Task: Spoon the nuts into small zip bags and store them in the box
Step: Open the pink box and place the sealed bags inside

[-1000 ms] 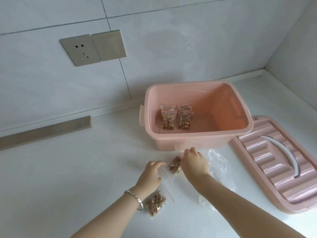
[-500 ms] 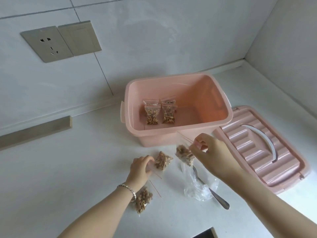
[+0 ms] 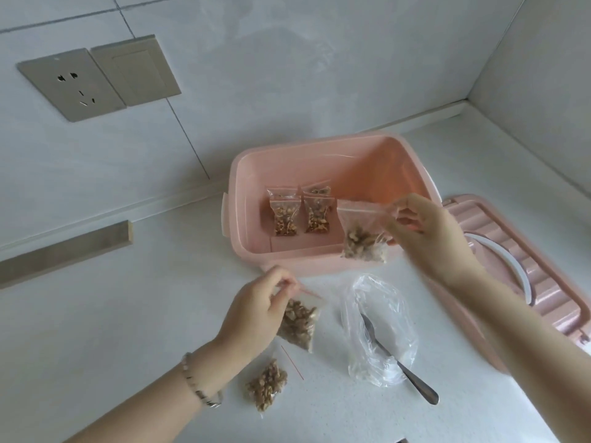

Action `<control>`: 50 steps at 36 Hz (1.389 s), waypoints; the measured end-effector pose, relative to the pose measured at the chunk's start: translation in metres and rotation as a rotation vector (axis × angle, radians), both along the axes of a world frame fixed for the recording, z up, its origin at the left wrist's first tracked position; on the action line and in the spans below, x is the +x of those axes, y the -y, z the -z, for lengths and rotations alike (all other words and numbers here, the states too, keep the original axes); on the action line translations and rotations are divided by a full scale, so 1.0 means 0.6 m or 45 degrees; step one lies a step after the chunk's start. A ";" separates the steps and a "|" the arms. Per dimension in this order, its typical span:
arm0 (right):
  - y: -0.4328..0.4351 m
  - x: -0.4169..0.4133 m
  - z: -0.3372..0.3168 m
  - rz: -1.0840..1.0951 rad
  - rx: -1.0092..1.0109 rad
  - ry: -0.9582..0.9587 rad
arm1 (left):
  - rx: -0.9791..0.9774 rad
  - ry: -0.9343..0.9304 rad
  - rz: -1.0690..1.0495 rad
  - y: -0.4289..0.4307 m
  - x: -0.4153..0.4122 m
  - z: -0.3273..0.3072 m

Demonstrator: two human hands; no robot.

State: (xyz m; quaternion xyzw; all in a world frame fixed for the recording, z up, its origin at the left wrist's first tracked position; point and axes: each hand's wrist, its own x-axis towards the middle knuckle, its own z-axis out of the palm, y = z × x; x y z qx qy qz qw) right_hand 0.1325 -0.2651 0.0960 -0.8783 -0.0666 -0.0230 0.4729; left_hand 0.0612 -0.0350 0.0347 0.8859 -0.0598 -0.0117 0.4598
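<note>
Pink box [image 3: 232,193]: right hand [image 3: 428,238] pinches nut bag [image 3: 361,233] over front rim (left hand [image 3: 252,314] pinches second bag [image 3: 299,321], above tabletop [image 3: 128,314]).

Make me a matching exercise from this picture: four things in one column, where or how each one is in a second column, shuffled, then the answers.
1. spoon
2. lid
3. right hand
4. left hand

A. holds the low bag in front of the box
B. on the counter, right of the box
C. holds the raised bag by the box's near rim
D. bowl end in the clear bag

Pairs: 1-D, 2-B, 3-C, 4-A
</note>
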 end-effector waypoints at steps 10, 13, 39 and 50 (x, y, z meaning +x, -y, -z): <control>-0.034 0.136 0.036 0.021 -0.014 -0.028 | -0.357 0.141 -0.358 -0.031 0.148 -0.160; -0.051 0.176 0.082 -0.066 -0.233 -0.097 | -0.262 -0.178 -0.376 -0.022 0.209 -0.114; -0.112 0.080 0.023 -0.456 -0.266 -0.123 | 0.397 0.239 -0.297 -0.076 0.129 -0.029; -0.197 -0.116 0.188 -0.708 -0.747 -0.808 | -0.009 -0.159 -0.471 -0.074 0.083 0.003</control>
